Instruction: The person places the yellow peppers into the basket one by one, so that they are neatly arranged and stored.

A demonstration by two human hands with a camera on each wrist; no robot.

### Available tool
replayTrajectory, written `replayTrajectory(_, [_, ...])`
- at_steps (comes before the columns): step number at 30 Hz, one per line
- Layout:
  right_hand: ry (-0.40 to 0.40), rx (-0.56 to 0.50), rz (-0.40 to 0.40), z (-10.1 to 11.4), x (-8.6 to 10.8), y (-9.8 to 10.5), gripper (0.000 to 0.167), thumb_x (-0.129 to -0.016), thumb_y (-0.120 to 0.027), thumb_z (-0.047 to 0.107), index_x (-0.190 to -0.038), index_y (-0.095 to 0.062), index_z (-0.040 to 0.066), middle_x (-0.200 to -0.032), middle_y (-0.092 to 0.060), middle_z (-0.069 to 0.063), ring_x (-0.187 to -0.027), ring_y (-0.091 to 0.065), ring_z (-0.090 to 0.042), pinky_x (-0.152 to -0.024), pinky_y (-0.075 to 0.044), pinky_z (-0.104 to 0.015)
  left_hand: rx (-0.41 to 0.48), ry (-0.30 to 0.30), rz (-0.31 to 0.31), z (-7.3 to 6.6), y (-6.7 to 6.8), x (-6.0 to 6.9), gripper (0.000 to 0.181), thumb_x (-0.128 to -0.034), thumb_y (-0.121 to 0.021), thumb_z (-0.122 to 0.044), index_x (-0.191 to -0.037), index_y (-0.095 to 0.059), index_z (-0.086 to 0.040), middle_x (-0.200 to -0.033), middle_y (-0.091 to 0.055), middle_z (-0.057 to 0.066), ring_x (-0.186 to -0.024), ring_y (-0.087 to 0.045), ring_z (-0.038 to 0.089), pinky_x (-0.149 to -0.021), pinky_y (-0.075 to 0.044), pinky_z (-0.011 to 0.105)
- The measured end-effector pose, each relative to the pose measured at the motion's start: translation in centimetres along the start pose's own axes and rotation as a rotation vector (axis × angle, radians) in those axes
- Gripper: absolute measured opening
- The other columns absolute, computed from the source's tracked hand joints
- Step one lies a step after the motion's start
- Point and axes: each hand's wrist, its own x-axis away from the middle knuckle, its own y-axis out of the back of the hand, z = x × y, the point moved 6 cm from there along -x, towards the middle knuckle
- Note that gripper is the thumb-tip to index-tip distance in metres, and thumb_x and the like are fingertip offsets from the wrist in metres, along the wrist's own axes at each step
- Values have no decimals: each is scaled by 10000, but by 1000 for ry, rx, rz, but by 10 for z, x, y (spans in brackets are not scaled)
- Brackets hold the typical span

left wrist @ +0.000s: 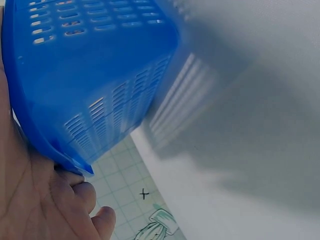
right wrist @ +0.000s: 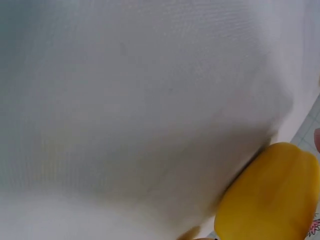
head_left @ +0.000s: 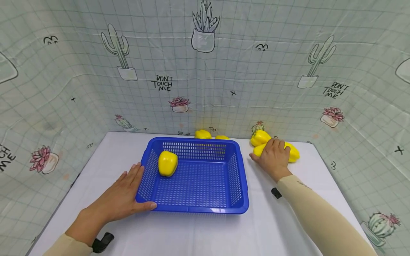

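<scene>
Blue basket (head_left: 198,209), its pepper (head_left: 168,163) visible only in head view; left fingers (head_left: 137,175) straight alongside; right fingers (head_left: 275,146) gripping or not, I cannot tell.

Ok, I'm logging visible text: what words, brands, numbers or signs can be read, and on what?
"DON'T TOUCH ME": backdrop, left of centre.
"DON'T TOUCH ME": backdrop, toward the right.
"CH ME": backdrop, cut off at the head view's left edge.
"x": small cross signs on the backdrop.
Dark marking on the right sleeve: too small to read.
Basket, peppers: none seen.
</scene>
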Motion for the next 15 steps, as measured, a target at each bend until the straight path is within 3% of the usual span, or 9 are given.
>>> replayTrajectory(8, [40, 8, -9, 0, 3, -5, 822, -912, -697, 608, -1121, -488, -160, -932, -439, -240, -956, -456, -441, -816, -426, -563, 5, -1, 0, -1, 1, 0, 1308, -825, -646, -833, -1631, -214, 102, -1719, -166, 316, -1590, -210, 488, -1282, -189, 661])
replayTrajectory(11, [112, -17, -23, 0, 6, -5, 775, -891, -738, 544, -1156, -481, -138, -1011, -472, -266, -999, -471, -459, -854, -432, -581, 4, 3, 5, 0, 0, 0, 1313, -822, -646, -838, -1633, -212, 100, -1721, -164, 314, -1591, -207, 487, -1282, -187, 661])
replayTrajectory(15, [246, -54, -5, -2, 13, -6, 813, -861, -787, 465, -1334, -449, -102, -1254, -505, -300, -1168, -483, -490, -1002, -426, -632, 4, 0, 6, 0, -1, -1, 1316, -820, -649, -838, -1634, -209, 98, -1721, -169, 312, -1593, -206, 484, -1282, -187, 661])
